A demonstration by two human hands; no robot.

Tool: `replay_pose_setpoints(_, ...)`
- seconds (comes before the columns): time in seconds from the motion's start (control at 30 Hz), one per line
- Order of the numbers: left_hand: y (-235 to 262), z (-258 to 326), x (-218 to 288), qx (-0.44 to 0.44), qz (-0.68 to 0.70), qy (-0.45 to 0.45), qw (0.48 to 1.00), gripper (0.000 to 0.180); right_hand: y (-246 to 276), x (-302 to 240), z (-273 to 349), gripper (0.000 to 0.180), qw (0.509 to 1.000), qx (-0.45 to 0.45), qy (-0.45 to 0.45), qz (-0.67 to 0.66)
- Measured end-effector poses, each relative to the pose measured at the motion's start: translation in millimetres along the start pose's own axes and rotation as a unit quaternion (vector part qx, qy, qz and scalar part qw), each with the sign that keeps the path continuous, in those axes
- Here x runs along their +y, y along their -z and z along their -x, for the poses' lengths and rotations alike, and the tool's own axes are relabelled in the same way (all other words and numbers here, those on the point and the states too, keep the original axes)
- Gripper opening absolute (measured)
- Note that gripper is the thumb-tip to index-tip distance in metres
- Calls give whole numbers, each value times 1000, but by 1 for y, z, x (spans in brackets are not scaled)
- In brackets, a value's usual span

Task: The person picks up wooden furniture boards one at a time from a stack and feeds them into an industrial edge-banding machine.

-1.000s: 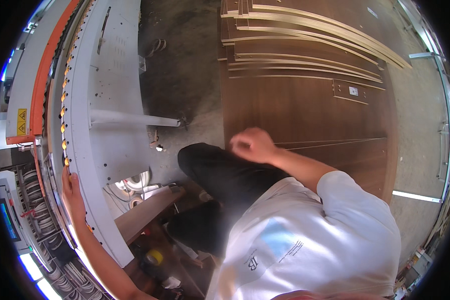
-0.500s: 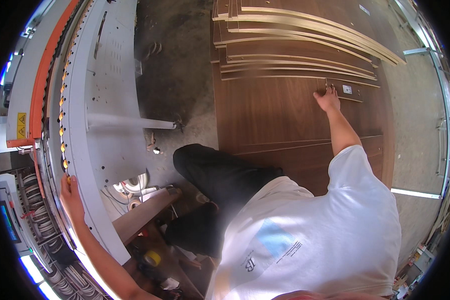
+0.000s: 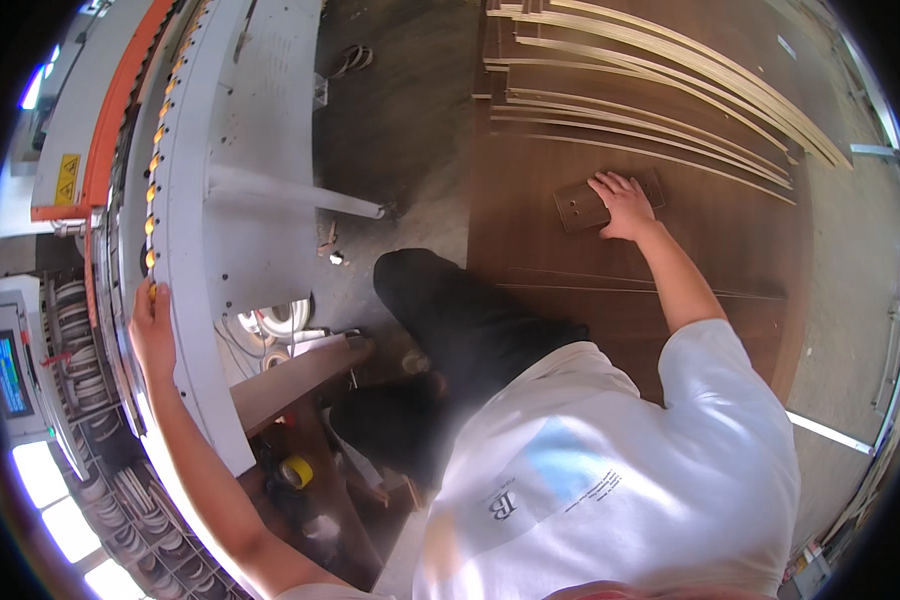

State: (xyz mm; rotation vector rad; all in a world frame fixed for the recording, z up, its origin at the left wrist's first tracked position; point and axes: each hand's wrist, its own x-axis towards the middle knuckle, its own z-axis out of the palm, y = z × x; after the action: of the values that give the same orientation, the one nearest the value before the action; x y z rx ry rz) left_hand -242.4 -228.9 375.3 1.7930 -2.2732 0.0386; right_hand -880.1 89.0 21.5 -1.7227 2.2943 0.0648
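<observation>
A: Item one?

B: Small dark brown rectangular wooden piece with drilled holes (image 3: 582,207), lying flat on the large dark brown wooden panel stack (image 3: 730,250), far right of the scene. The right hand (image 3: 625,203) lies on its right end, fingers spread flat over it; pressing or starting to grasp, not closed round it.

A: Step in hand?

B: By my judgement, the pick-up: hand on the piece, piece not yet lifted. The next move calls for the fingers to curl under an edge, since the piece lies flush on the panel.

A: Other hand?

B: The left hand (image 3: 151,330), near left, fingers wrapped over the rim of the curved light grey machine table (image 3: 220,200), apparently bracing the body.

A: Surroundings?

B: Pale thin wooden edge strips (image 3: 660,70) fanned across the panels, beyond the piece. Orange guard rail (image 3: 110,130) along the machine's left side. Yellow tape roll (image 3: 295,472) below the table. Grey concrete floor (image 3: 400,120) between machine and stack.
</observation>
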Motion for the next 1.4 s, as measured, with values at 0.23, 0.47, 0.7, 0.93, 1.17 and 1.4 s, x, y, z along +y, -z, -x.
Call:
replay_pose_setpoints(0.23,0,2,14,3,-17,9,1000,46,55,-33,-10,88,995,76,65,-10)
replay_pose_setpoints(0.47,1,6,5,14,-30,9,999,50,157,-125,35,82,927,340,153,-34)
replay_pose_setpoints(0.7,6,13,18,49,-81,-10,995,40,223,-178,66,83,875,418,242,-34)
replay_pose_setpoints(0.93,-4,82,90,127,8,-218,967,36,245,-214,88,70,817,459,348,1)
replay_pose_setpoints(1.17,-3,180,159,-334,509,-75,790,56,255,-258,90,44,749,488,449,0)
replay_pose_setpoints(1.4,-1,204,143,-445,618,-61,645,50,256,-302,91,39,684,514,517,-8)
